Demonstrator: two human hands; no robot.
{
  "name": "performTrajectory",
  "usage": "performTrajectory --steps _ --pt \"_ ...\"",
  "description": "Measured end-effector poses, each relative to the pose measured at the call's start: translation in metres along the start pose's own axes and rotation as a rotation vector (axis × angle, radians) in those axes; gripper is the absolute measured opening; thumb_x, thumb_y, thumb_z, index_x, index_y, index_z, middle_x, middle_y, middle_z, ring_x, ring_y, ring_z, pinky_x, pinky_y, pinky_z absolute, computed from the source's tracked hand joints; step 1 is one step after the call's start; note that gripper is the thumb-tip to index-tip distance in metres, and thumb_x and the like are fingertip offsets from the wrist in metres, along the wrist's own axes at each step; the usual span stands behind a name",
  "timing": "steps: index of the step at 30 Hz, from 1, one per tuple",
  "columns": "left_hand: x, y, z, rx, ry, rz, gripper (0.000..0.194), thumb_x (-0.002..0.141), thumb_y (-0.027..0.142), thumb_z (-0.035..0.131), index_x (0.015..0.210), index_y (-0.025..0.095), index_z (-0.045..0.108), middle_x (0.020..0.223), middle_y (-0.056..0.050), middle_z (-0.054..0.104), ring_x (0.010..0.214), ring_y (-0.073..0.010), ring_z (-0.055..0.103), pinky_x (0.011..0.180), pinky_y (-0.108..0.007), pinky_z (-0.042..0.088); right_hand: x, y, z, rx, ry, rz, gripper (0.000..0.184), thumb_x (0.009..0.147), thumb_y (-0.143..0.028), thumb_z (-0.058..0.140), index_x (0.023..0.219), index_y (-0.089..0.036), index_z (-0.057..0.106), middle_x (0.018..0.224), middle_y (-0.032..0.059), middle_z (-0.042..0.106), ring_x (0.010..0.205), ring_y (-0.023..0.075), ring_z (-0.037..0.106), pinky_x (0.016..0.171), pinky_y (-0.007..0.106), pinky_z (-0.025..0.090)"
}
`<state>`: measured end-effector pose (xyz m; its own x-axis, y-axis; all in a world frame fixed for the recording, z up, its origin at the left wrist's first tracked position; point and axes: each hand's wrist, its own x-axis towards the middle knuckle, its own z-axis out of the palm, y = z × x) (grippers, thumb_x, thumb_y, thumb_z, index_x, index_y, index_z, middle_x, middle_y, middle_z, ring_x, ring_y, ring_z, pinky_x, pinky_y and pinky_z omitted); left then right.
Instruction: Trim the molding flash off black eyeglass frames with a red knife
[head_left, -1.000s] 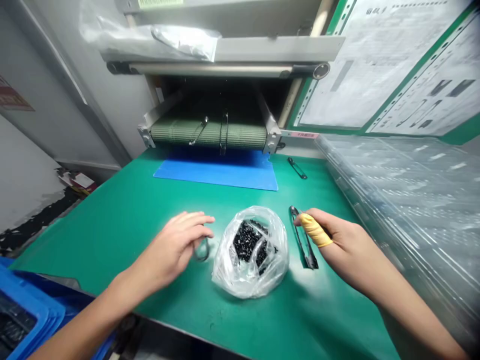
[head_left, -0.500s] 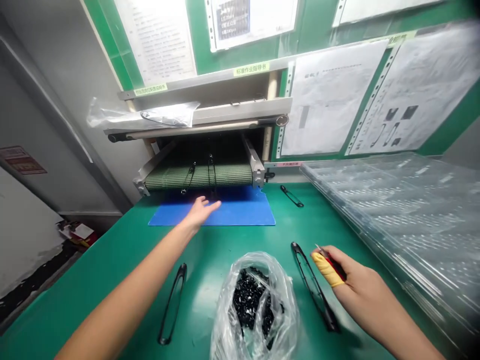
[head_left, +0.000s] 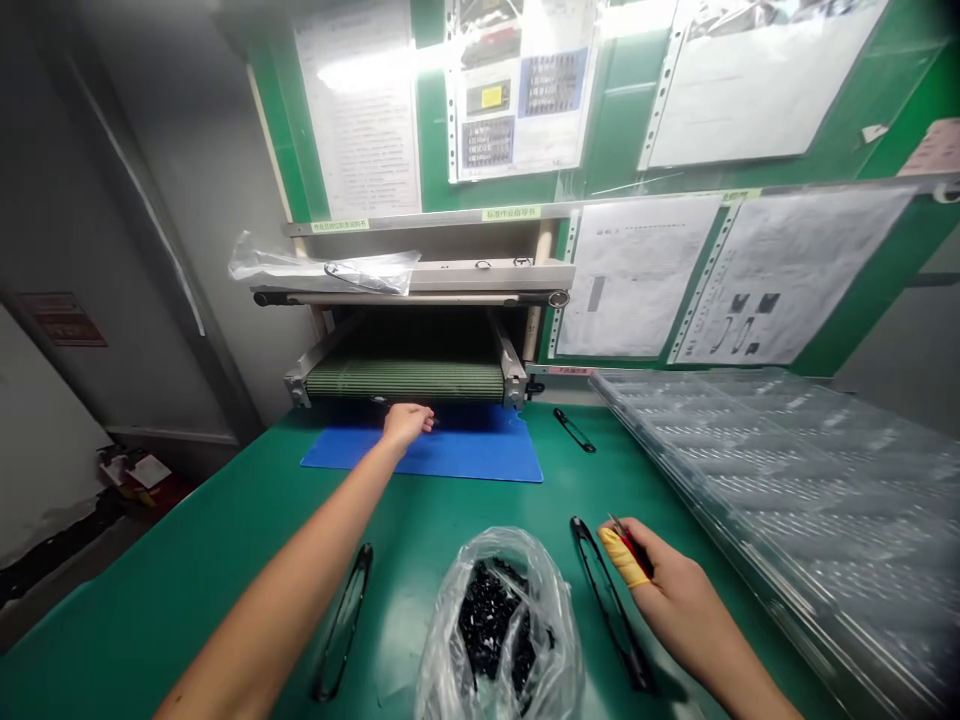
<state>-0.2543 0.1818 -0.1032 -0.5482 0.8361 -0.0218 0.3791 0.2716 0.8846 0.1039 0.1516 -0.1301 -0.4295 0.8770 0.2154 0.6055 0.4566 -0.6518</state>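
My left hand [head_left: 407,425] reaches over the blue sheet [head_left: 465,460] to the front end of the conveyor belt [head_left: 405,378]. Its fingers are closed; what they hold, if anything, is hidden. My right hand [head_left: 671,580], with yellow wrapping on the thumb, is closed around a small red-handled tool [head_left: 636,548] with a pointed metal tip. Beside it lies a long black looped plastic part [head_left: 609,605]. A similar part [head_left: 343,625] lies near my left forearm, and a smaller one [head_left: 574,430] right of the blue sheet.
A clear plastic bag [head_left: 431,660] of small black pieces stands at the front middle of the green table [head_left: 187,560]. Stacked clear trays [head_left: 765,480] fill the right side. Above the belt, a ledge [head_left: 495,277] carries a clear bag [head_left: 322,265]. Papers hang on the wall behind.
The two black looped parts seen on the belt's front end no longer show there. My left hand has gone from spread fingers to closed. The view has tilted up; my right hand keeps its tool.
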Motion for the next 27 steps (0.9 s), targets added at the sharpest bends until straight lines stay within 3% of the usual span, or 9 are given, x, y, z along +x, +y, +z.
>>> performTrajectory --steps 5,7,12,15,18,21,23,25,27 --pt "-0.043 -0.028 -0.012 0.248 -0.017 0.221 0.027 0.09 0.037 0.054 0.1 0.013 0.062 0.097 -0.005 0.066 0.085 -0.0169 0.063 0.079 -0.037 0.054 0.0 -0.008 0.001 0.013 0.019 -0.004 0.035 0.086 -0.052 0.04 0.079 -0.022 0.056 0.067 0.0019 0.062 0.055 0.0175 0.05 0.05 0.025 0.037" --pt "-0.051 -0.039 -0.018 0.388 -0.006 0.286 0.026 0.09 0.035 0.056 0.103 0.015 0.062 0.106 -0.007 0.064 0.096 -0.0199 0.061 0.088 -0.042 0.051 0.0 -0.012 0.002 0.025 0.025 0.012 0.037 0.087 -0.054 0.039 0.079 -0.021 0.056 0.069 0.0022 0.061 0.058 0.0179 0.051 0.05 0.025 0.036" --pt "-0.023 -0.058 -0.031 0.7 0.088 0.344 0.037 0.089 0.031 0.057 0.122 0.016 0.054 0.131 -0.011 0.052 0.119 -0.0271 0.051 0.099 -0.053 0.042 -0.001 -0.016 0.007 0.071 0.034 0.034 0.036 0.085 -0.054 0.04 0.08 -0.021 0.055 0.073 0.0027 0.061 0.063 0.0189 0.052 0.054 0.026 0.037" --pt "-0.002 -0.059 -0.033 0.841 0.087 0.43 0.031 0.088 0.032 0.058 0.114 0.015 0.058 0.119 -0.009 0.059 0.109 -0.0242 0.057 0.094 -0.049 0.046 0.0 -0.008 0.007 0.091 0.04 0.061 0.033 0.08 -0.053 0.044 0.077 -0.022 0.055 0.064 0.0005 0.056 0.056 0.0176 0.046 0.052 0.026 0.034" --pt "-0.006 -0.052 -0.029 0.929 0.078 0.616 0.021 0.088 0.03 0.058 0.1 0.014 0.063 0.103 -0.006 0.064 0.099 -0.0206 0.061 0.092 -0.046 0.047 0.001 0.0 0.003 0.124 0.069 0.117 0.035 0.08 -0.055 0.046 0.079 -0.022 0.055 0.06 -0.001 0.051 0.053 0.016 0.04 0.051 0.027 0.031" --pt "-0.047 -0.034 -0.022 0.94 0.116 0.869 0.016 0.091 0.016 0.051 0.1 0.015 0.065 0.096 -0.005 0.067 0.098 -0.0203 0.06 0.096 -0.047 0.04 -0.003 -0.009 0.001 0.224 0.071 0.154 0.036 0.081 -0.055 0.047 0.088 -0.021 0.056 0.064 -0.0013 0.05 0.055 0.0156 0.041 0.052 0.026 0.032" --pt "-0.092 -0.016 -0.02 0.895 0.2 1.031 0.032 0.092 0.006 0.042 0.114 0.018 0.062 0.101 -0.006 0.068 0.101 -0.0205 0.058 0.096 -0.045 0.034 -0.007 -0.031 0.004 0.338 0.007 0.15 0.04 0.083 -0.055 0.044 0.098 -0.02 0.056 0.066 -0.0014 0.052 0.051 0.0139 0.043 0.048 0.025 0.033" --pt "-0.143 0.003 -0.02 0.819 0.277 1.196 0.038 0.093 0.007 0.041 0.123 0.024 0.058 0.101 -0.003 0.07 0.099 -0.017 0.058 0.096 -0.04 0.029 -0.012 -0.064 0.007 0.51 -0.141 0.145 0.045 0.085 -0.056 0.039 0.106 -0.018 0.052 0.069 -0.0012 0.057 0.039 0.0091 0.037 0.039 0.023 0.028" --pt "-0.188 0.018 -0.021 0.66 0.398 1.395 0.038 0.092 0.007 0.043 0.123 0.02 0.06 0.098 -0.004 0.072 0.095 -0.0153 0.057 0.097 -0.037 0.028 -0.016 -0.097 0.009 0.806 -0.431 0.16 0.045 0.087 -0.057 0.044 0.106 -0.017 0.05 0.076 0.0003 0.061 0.033 0.0042 0.034 0.035 0.02 0.021"
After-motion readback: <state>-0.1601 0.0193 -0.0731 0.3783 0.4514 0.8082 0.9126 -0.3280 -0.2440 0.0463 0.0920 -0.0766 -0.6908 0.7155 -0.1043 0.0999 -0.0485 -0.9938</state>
